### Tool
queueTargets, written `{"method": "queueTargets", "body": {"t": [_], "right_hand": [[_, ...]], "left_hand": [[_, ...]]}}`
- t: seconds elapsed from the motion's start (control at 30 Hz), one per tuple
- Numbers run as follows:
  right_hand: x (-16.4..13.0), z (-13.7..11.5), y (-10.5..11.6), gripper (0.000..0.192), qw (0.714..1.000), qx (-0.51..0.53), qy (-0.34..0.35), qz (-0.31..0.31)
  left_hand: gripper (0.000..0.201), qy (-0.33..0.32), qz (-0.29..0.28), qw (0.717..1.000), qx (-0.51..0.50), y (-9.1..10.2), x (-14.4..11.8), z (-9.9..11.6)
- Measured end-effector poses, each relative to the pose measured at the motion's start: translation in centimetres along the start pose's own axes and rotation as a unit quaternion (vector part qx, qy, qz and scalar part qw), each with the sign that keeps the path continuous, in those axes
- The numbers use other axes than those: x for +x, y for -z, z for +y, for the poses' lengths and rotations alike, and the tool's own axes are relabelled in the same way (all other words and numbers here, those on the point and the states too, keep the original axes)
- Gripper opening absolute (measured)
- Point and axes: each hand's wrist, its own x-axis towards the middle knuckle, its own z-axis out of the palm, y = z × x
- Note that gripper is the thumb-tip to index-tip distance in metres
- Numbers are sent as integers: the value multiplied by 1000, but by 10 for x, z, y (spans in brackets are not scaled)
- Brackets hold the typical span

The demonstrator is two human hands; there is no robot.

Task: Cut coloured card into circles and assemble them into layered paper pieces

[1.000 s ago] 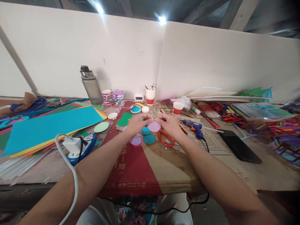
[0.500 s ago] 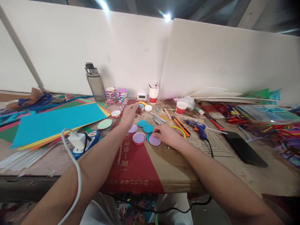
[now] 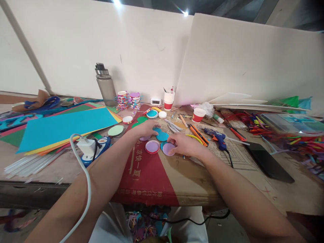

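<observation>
My left hand (image 3: 149,128) is over the loose paper discs, its fingers apart and reaching a blue disc (image 3: 157,130). Another blue disc (image 3: 162,136) lies just in front of it. A purple disc (image 3: 144,138) shows partly under the left wrist. My right hand (image 3: 184,144) has thumb and forefinger apart, the thumb at the edge of a purple disc (image 3: 167,149). That disc overlaps a blue one, mostly covered. Between the hands, nearer me, sits a shallow red-rimmed round piece (image 3: 152,146) with a purple top.
Behind are a blue-topped round piece (image 3: 152,113), a white one (image 3: 162,114) and scissors (image 3: 173,126). To the right lie cutters (image 3: 198,135), a glue gun (image 3: 219,138) and a phone (image 3: 268,162). Coloured sheets (image 3: 68,128), a charger (image 3: 87,148) and a bottle (image 3: 105,86) stand left.
My left hand has come back from the blue-topped piece at the rear to the blue discs, uncovering green discs. My right thumb and forefinger have spread at the purple disc. The view shifted slightly.
</observation>
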Motion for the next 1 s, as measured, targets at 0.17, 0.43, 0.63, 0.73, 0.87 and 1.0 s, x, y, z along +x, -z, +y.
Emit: {"method": "queueTargets", "body": {"t": [0.17, 0.43, 0.63, 0.73, 0.87, 1.0], "right_hand": [[1, 0, 0, 26, 1000, 8, -11, -6], [5, 11, 7, 12, 985, 157, 4, -71], [2, 6, 18, 16, 937, 329, -80, -82], [2, 6, 18, 22, 911, 398, -90, -56], [5, 8, 17, 24, 903, 426, -60, 14], [8, 10, 13, 9, 923, 328, 28, 201]], "left_hand": [[36, -5, -53, 998, 32, 5, -3, 2], [39, 16, -64, 987, 145, 12, -8, 18], [20, 78, 10, 997, -17, 24, -9, 28], [26, 111, 37, 982, -146, 24, -10, 32], [30, 141, 42, 959, -242, 15, -12, 40], [32, 138, 50, 946, -288, 5, -13, 45]]}}
